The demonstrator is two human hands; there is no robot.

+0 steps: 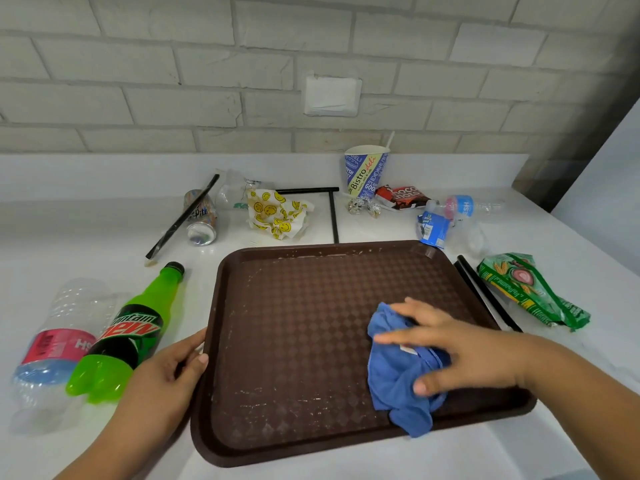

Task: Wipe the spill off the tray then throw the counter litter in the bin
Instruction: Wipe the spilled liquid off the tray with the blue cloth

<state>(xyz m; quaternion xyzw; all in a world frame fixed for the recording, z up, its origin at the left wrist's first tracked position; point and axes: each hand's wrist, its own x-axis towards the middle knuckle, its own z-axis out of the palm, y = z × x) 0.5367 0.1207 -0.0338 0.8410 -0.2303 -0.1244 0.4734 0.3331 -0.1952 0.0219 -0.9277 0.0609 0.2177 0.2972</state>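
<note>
I'm pressing the blue cloth (391, 375) flat under my right hand (460, 351), fingers spread, on the near right part of the tray (221, 271). My left hand (166, 372) is gripping the tray's left rim, thumb on top. Pale streaks (277, 403) are lying left of the cloth, running along the tray's long axis, so I'm judging the right hand better placed for a leftward sweep.
</note>
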